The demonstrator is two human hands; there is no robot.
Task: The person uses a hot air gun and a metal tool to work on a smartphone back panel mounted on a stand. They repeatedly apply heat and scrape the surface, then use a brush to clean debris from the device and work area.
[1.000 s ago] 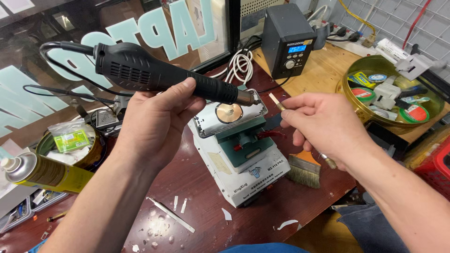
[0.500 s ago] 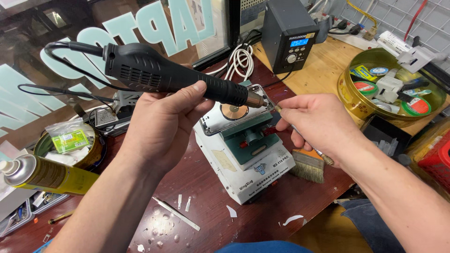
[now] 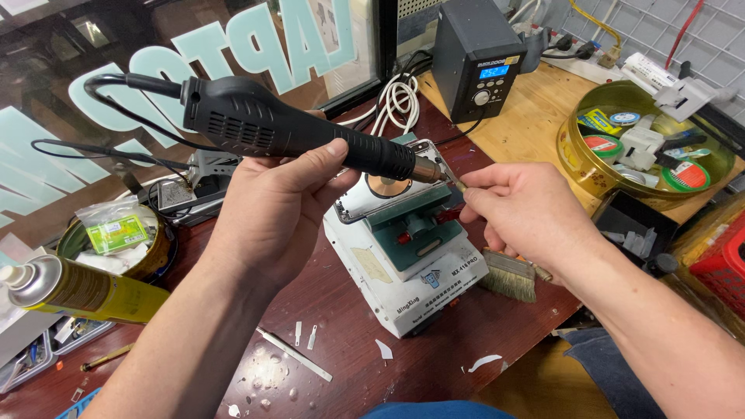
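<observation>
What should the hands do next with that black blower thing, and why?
Probably tilt the hot air gun down toward the opened phone on the white holder. The left hand holds it level, and the right hand pinches something thin at its nozzle.

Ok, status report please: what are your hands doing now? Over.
Left hand gripping black hot-air gun. Right hand pinching something small at its nozzle tip. White clamp stand below, brush beside it. Nothing blocking.

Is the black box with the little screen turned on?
On. The black box at the back of the bench shows a glowing blue screen with lit digits, above a round knob.
</observation>
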